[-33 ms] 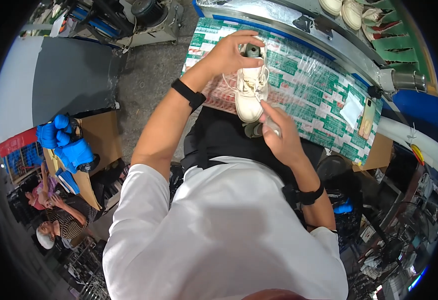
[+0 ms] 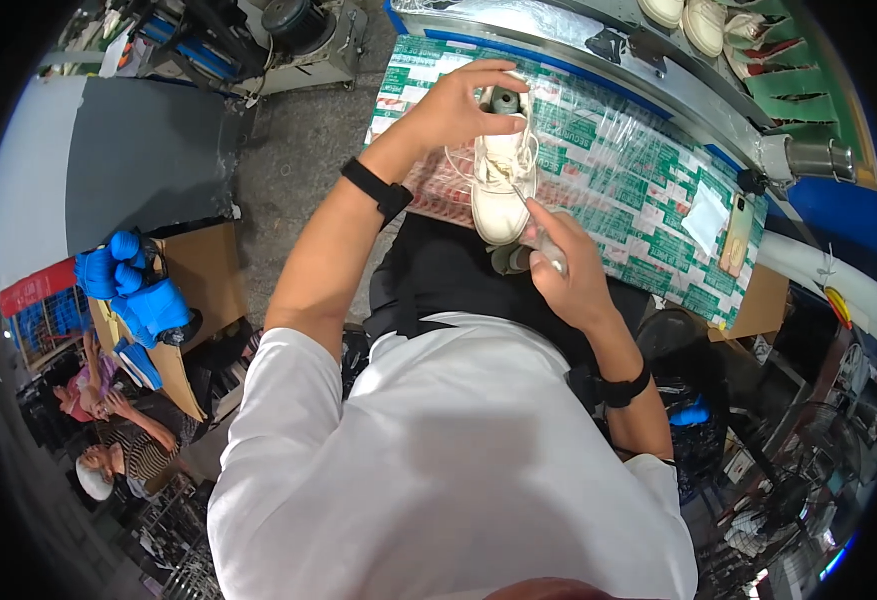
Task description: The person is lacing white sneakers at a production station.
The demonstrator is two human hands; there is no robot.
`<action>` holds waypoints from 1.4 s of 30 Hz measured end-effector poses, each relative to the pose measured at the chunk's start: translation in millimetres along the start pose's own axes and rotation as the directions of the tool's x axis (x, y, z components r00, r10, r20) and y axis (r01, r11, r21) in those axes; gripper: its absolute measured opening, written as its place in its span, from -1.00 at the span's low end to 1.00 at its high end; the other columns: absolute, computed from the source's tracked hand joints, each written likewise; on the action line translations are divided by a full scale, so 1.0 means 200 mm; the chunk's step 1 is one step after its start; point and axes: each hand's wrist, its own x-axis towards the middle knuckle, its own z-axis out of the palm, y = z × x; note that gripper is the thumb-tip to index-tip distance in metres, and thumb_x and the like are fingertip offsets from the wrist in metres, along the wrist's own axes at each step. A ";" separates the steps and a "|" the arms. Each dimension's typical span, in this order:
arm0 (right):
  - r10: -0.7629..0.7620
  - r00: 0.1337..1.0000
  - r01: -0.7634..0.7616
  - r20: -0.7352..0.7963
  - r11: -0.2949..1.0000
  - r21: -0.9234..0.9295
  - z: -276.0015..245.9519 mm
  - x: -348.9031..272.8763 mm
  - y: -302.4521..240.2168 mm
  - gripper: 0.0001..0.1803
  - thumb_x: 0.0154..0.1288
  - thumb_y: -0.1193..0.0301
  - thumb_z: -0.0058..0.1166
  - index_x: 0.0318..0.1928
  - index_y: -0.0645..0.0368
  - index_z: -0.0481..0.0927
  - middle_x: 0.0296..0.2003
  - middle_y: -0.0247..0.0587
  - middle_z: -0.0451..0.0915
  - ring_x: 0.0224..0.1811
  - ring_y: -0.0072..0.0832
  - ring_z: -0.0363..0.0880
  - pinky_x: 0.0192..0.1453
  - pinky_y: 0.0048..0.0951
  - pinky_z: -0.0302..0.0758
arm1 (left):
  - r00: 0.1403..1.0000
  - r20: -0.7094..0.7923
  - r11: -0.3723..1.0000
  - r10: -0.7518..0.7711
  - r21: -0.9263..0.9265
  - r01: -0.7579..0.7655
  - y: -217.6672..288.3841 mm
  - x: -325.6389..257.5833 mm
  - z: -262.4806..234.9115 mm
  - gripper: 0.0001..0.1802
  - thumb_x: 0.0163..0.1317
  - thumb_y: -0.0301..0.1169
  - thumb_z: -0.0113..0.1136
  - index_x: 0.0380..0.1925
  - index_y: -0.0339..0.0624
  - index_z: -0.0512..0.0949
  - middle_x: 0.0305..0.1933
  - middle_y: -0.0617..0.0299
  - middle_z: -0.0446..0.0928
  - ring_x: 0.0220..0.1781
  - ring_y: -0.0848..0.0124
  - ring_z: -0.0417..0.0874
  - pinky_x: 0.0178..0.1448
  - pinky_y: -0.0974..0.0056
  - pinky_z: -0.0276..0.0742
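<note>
The wide bench (image 2: 609, 190), covered with green-and-white patterned sheet under shiny clear film, lies at the far side of the person. At its near left edge is the cream lace-up shoe (image 2: 499, 220), its toe pointing near. The left hand (image 2: 464, 105) grips this shoe around the heel opening. On the right side lie a white flat sheet (image 2: 704, 219) and, just beside it, a pale slim phone (image 2: 737, 238). The right hand (image 2: 571, 268) is closed around a thin pale-handled tool (image 2: 553, 254), whose tip is at the lacing's near end.
</note>
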 end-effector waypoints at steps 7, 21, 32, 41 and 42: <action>-0.289 0.904 0.036 -0.315 0.785 -0.618 -0.17 0.15 0.31 -0.08 0.17 0.36 0.41 0.55 0.41 0.45 0.04 0.18 0.64 0.06 0.15 0.63 0.20 0.03 0.58 | 0.842 -0.066 0.495 -0.536 -0.832 0.250 -0.11 -0.35 -0.03 0.21 0.47 -0.45 0.48 0.84 0.31 -0.18 0.65 -0.19 0.39 0.68 -0.05 0.44 0.42 -0.10 0.78; -0.282 0.884 -0.087 -0.374 0.685 -0.723 -0.26 0.10 0.74 0.01 0.17 0.27 0.40 0.61 0.42 0.39 0.06 0.06 0.64 0.05 0.00 0.62 0.21 0.02 0.54 | 0.927 -0.348 0.981 -0.138 0.081 0.176 0.25 0.24 -0.29 0.24 0.03 -0.46 0.82 0.65 -0.32 0.22 0.44 -0.02 0.60 0.43 0.25 0.66 0.56 0.12 0.57; -0.174 0.911 -0.154 -0.373 0.697 -0.701 -0.26 0.05 0.77 -0.01 0.16 0.26 0.35 0.60 0.44 0.43 0.15 0.14 0.63 0.11 0.07 0.61 0.30 0.08 0.53 | 0.927 -0.375 0.682 0.033 0.686 0.253 -0.13 1.22 -0.45 0.50 -0.19 0.11 0.85 0.70 -0.10 0.16 0.65 -0.16 0.37 0.64 -0.15 0.42 0.68 -0.44 0.17; -0.176 0.922 -0.126 -0.344 0.705 -0.698 -0.27 0.06 0.77 -0.05 0.25 0.23 0.34 0.59 0.48 0.42 0.18 0.14 0.63 0.10 0.05 0.62 0.27 0.07 0.55 | 0.955 -0.297 0.456 -0.002 0.850 0.265 -0.17 1.44 -0.68 0.48 -0.13 -0.01 0.85 0.73 -0.08 0.10 0.80 -0.21 0.09 0.79 -0.26 0.16 0.68 -0.56 0.08; -0.180 0.921 -0.122 -0.345 0.709 -0.695 -0.28 0.06 0.77 -0.05 0.26 0.22 0.33 0.58 0.48 0.43 0.17 0.14 0.63 0.10 0.04 0.62 0.27 0.07 0.55 | 0.926 -0.376 0.283 0.041 0.893 0.350 -0.13 1.45 -0.59 0.47 -0.11 -0.04 0.84 0.73 -0.12 0.08 0.81 -0.32 0.00 0.79 -0.34 0.11 0.67 -0.55 0.09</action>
